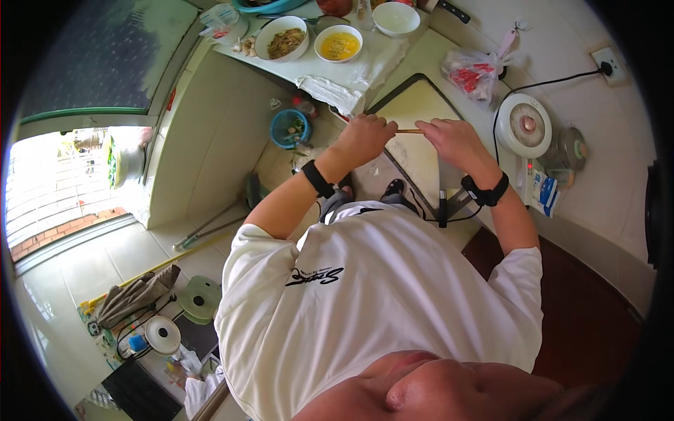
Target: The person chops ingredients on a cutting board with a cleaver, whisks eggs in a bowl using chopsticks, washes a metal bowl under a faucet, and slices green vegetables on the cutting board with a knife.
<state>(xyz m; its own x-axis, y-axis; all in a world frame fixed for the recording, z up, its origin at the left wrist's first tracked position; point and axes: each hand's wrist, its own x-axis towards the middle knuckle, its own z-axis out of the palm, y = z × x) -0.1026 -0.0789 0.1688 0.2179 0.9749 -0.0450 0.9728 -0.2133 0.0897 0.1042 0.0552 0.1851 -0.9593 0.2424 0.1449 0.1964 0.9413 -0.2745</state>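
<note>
1. The thin brown stick (409, 131) is just above and right of the frame's centre, its bare middle showing between the two hands. Whether it is one piece or two lying together, I cannot tell.
2. Left hand (365, 139): the grip is grasping the stick's left end, fingers curled over it. A firm yet light pinch should serve, since something this slender could roll or snap under a twist.
3. Right hand (449, 139): the grip is grasping the other end, thumb and fingers pinched together. Matching the left hand's pressure would hold the stick level, as it looks now.
4. Behind the stick in this view lies the cream board (414, 105) with its dark edge. How high the hands are above it is unclear; working over it seems sensible, as it would catch a slip.
5. Toward the upper middle, the tabletop (309, 69) carries a bowl of yellow liquid (340, 46) and a bowl of brown food (263, 42). The left elbow and sleeve are best held clear of them.
6. At right, the black cord (562, 77) runs close to the right wrist; small wrist movements would lessen the chance of snagging it.
</note>
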